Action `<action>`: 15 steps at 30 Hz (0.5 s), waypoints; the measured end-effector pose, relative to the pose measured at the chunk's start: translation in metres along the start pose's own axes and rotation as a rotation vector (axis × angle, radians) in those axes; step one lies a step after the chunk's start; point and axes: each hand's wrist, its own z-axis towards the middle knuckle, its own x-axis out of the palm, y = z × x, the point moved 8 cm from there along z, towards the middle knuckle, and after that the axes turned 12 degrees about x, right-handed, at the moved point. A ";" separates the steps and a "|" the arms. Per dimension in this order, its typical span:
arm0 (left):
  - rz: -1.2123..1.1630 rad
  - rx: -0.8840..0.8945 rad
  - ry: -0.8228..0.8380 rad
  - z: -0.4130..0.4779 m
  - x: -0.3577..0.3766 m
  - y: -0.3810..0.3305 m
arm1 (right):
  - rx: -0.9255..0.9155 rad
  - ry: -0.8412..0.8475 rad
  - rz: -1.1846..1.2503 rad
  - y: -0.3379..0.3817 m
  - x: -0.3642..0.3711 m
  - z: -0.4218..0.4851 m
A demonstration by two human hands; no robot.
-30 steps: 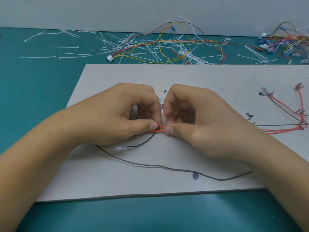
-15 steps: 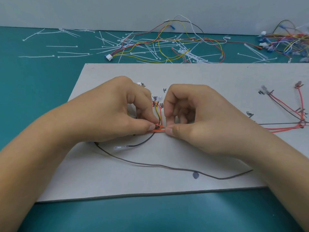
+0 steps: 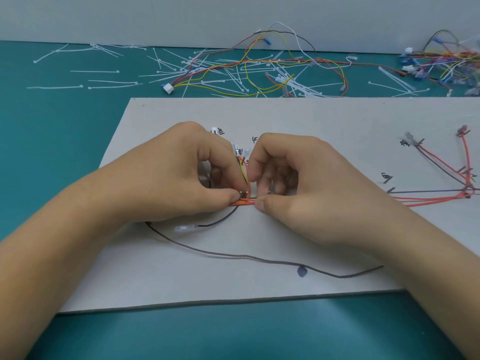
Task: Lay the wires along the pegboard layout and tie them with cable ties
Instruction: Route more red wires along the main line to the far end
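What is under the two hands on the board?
Red and yellow wires show between the thumbs of the left hand and right hand, on the board. A dark wire runs out from under the left hand. A cable tie, if any, is hidden by the hands.

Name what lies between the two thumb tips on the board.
Head view: the red and yellow wire bundle, pinched by left hand and right hand, spans that gap.

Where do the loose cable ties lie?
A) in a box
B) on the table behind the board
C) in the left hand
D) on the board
B: the cable ties lie scattered on the teal table beyond the board.
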 end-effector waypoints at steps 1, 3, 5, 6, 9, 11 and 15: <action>-0.003 -0.006 0.003 0.000 0.000 0.000 | 0.005 -0.008 -0.011 0.000 -0.001 0.000; 0.008 -0.010 0.009 -0.001 0.000 -0.001 | 0.023 -0.025 -0.030 -0.002 -0.004 0.002; 0.057 0.010 0.007 0.000 0.000 -0.003 | 0.031 -0.020 -0.029 -0.003 -0.005 0.002; 0.078 0.022 0.003 0.001 -0.001 -0.005 | 0.024 -0.010 -0.026 -0.002 -0.004 0.002; 0.068 0.024 0.003 0.000 -0.002 -0.005 | -0.011 0.009 -0.029 0.003 -0.001 0.000; 0.047 0.014 0.010 -0.002 -0.005 -0.004 | -0.023 0.009 -0.038 0.005 -0.001 -0.002; 0.091 0.046 -0.066 -0.005 -0.021 -0.005 | -0.049 -0.005 -0.087 0.011 0.000 -0.008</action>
